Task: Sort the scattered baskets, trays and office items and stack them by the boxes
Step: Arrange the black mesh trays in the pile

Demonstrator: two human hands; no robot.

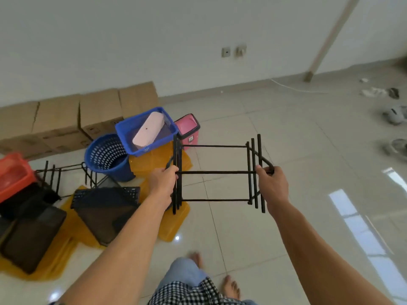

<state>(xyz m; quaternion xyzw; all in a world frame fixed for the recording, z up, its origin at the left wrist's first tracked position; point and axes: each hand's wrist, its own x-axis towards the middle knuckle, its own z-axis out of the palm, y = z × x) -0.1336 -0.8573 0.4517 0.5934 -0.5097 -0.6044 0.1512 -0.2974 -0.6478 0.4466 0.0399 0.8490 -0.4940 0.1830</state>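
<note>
Head view: both hands hold a black rack [214,172] in mid-air, one at each end. The left hand [164,179] curls round the left uprights where the middle bar meets them. The right hand [272,186] closes on the right end at the same bar. The rack hangs over the floor [286,139], ahead of the person (bare feet below). Just to its left lie yellow trays [174,223], with black mesh trays [105,212] on them. Further off stand a round basket [105,150], a blue tub [124,140] and a pink bin [189,137]. Behind these, boxes [59,119] line the wall.
</note>
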